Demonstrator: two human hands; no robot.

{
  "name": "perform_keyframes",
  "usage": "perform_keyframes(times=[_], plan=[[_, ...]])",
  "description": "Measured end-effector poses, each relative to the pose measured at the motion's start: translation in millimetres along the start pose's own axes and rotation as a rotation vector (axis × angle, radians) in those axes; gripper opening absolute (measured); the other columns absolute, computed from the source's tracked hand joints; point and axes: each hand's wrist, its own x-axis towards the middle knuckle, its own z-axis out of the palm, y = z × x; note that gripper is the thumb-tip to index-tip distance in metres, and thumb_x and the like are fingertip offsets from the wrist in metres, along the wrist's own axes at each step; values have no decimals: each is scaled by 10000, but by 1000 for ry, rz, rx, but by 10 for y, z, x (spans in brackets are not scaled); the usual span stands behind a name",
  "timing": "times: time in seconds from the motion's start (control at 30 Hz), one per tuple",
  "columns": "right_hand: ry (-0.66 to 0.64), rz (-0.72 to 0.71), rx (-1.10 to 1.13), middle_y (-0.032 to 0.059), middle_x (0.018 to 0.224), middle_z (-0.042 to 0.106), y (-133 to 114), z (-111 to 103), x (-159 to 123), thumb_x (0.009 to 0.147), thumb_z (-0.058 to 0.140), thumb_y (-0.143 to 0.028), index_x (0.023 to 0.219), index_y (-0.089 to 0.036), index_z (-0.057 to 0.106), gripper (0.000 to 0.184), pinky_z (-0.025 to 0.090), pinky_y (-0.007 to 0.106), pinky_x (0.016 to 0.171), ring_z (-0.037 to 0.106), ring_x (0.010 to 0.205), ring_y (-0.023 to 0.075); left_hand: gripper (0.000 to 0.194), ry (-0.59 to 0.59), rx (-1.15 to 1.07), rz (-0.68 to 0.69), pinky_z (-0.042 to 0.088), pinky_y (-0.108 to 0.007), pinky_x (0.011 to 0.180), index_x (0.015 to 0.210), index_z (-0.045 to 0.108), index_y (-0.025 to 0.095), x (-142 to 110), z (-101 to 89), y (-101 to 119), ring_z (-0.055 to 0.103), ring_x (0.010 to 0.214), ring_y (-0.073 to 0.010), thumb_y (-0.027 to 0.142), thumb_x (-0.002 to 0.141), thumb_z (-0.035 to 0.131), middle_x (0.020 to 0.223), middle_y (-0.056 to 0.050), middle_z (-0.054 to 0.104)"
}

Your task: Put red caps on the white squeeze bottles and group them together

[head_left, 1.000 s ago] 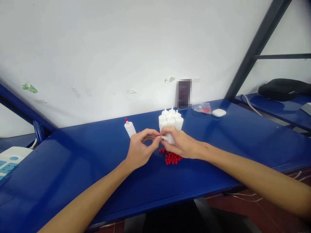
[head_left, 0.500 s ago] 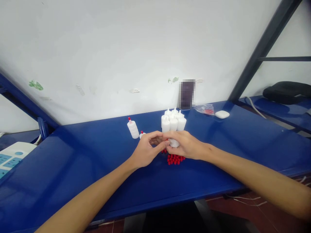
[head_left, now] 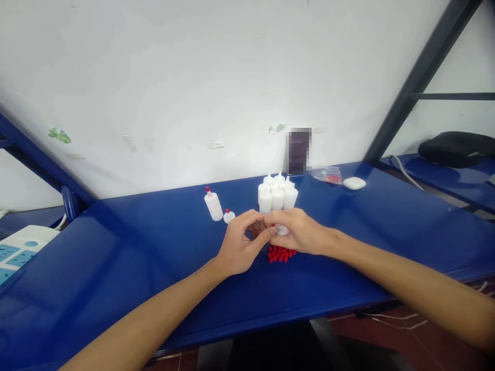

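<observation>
Drawn tighter together since the earlier head-view frame: left hand and right hand, meeting at the centre of the frame. Right fingers wrapped round one white bottle; left thumb and fingers pinching one red cap beside it — too hidden to judge whether fully seated. Judged done: two so far, left of centre on the blue table — one capped bottle in full view, one half-hidden capped bottle beyond the left hand. Seemingly left: bare-tipped bottles clustered just above the hands, at least six, overlapping. Below the hands, loose red caps, over a dozen, too packed for exact counting
</observation>
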Motion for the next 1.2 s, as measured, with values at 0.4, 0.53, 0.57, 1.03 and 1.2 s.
perform_keyframes(times=[0.4,0.53,0.57,1.03,1.2], plan=[[7,-8,7,-14,702,598,-8,21,-13,894,563,-211,787,-202,465,145,400,188,515,545,577,94,148,25,-45,32,416,-223,557,899,630,162,-9,47,20,471,606,-86,304,874,660,744,9,536],[32,-58,-62,-20,654,559,17,48,-26,903,528,-207,760,-203,458,160,385,199,502,516,552,97,190,-28,-53,-14,451,-237,601,852,619,155,3,24,25,510,655,-104,338,867,665,771,-6,548],[27,-60,-72,-22,652,554,25,54,-28,904,523,-202,761,-202,460,156,381,197,498,508,545,95,198,-35,-55,-25,456,-239,607,844,611,155,7,19,24,512,654,-105,345,871,658,763,-6,551],[87,111,-28,5,870,647,38,101,-14,880,619,-298,1225,-230,419,404,467,229,576,613,639,126,146,103,174,118,468,-219,606,911,605,171,99,-125,-31,595,660,-108,307,946,565,787,-11,652],[152,218,-85,-44,711,586,89,55,-12,899,598,-304,1282,-217,402,439,461,249,623,581,605,132,164,288,548,302,456,-219,640,932,613,176,186,-591,-40,598,665,-103,329,955,558,819,-17,674]])
